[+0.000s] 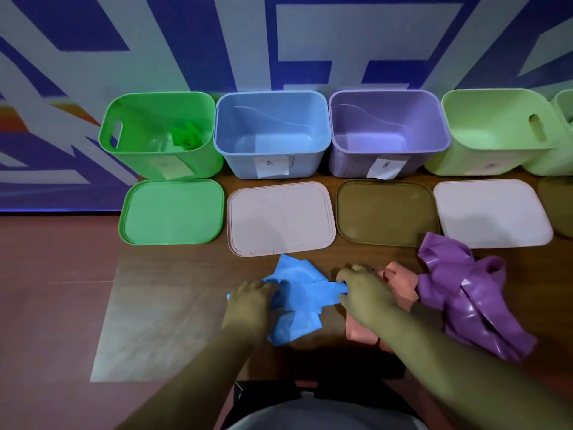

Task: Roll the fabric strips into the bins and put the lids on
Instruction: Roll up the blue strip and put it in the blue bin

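Blue strip (302, 301) lies crumpled on the table (173, 293), near edge, in front of the pink lid (280, 217). We see the left hand (248, 301) pressing its left end, fingers curled onto the cloth; the right hand (364, 293) pinches its right end — fingers closed on a fold. Salmon strip (401, 282) sits under and beside the right hand, purple strip (468, 293) just right of it. Four bins stand open at the back: green bin (136, 150) with a green roll (186, 136) inside, blue bin (273, 159) and purple bin (387, 131) bare, pale bin (493, 131) — contents unclear. Lids lie flat in front.
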`<state>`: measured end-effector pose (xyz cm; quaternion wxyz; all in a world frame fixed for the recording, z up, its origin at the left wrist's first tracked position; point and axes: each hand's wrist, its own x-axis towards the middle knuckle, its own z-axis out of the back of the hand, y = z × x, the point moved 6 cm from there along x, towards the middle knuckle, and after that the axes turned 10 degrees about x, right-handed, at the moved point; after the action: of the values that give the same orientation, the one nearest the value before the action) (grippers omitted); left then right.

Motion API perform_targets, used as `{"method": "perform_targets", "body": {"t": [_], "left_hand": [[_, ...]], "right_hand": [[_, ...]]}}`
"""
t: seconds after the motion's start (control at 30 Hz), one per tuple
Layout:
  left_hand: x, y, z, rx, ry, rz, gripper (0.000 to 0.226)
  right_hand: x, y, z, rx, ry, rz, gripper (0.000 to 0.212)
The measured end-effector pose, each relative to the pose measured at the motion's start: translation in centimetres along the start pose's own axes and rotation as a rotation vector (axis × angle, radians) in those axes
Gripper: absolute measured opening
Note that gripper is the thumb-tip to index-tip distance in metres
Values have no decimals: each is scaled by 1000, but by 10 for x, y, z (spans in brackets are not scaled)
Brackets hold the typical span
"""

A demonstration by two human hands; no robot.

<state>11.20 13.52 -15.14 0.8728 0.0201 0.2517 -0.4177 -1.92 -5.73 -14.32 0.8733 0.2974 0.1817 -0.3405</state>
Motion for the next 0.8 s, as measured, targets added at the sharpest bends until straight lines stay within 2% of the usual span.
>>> {"method": "perform_targets", "body": {"t": [0.1, 0.23, 0.33, 0.47, 0.63, 0.8], "left_hand": [[-1, 4, 5, -69, -44, -4, 44], [-12, 19, 25, -276, -149, 12, 47], [-21, 26, 46, -414, -174, -41, 36], [-32, 21, 76, -470, -118, -164, 47], [-42, 2, 116, -696, -178, -179, 32], [-44, -9, 137, -857, -183, -224, 21]], "right_hand": [[-4, 3, 10, -23, -56, 67, 11], [-25, 19, 47, 41, -168, 192, 17], [-43, 38, 74, 221, -104, 190, 10], [-63, 77, 98, 385, -101, 348, 15], [-74, 125, 111, 452, -61, 482, 17], [-77, 144, 121, 534, -69, 446, 25]]}}
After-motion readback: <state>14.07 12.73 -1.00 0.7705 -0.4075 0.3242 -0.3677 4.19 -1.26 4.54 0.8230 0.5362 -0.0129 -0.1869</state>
